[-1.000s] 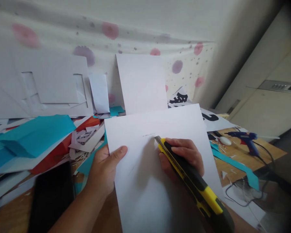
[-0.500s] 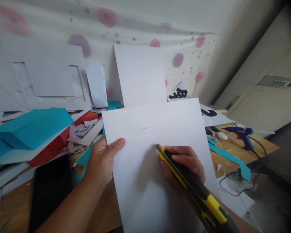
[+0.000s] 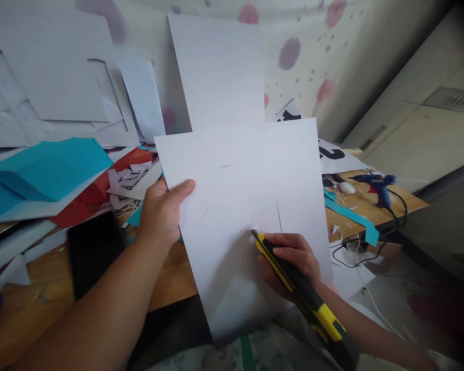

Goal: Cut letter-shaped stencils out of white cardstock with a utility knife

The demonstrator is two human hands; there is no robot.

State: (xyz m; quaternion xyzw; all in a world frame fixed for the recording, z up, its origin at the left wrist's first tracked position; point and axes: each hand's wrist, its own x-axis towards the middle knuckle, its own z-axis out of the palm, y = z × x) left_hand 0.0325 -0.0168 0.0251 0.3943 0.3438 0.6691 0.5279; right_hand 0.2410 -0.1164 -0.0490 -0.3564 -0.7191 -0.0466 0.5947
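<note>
My left hand (image 3: 163, 212) grips the left edge of a large white sheet of paper (image 3: 239, 175), thumb on top, holding it out over the table's front edge. My right hand (image 3: 290, 260) is closed round a yellow and black utility knife (image 3: 301, 293). The knife's blade tip rests on the sheet's lower middle. A short thin cut line runs up the paper just above my right hand. A faint pencil mark shows higher on the sheet.
The wooden table (image 3: 31, 304) is strewn with paper: teal sheets (image 3: 50, 167), a red sheet (image 3: 96, 193), white scraps and cut-out white boards (image 3: 54, 93) against the wall. A black phone (image 3: 95, 250) lies left of my arm. A blue glue gun (image 3: 375, 183) with cord sits at the right.
The sheet has been drawn toward me, past the table edge, and the knife has moved down it. A thin cut line now shows on the paper. The view tilted downward.
</note>
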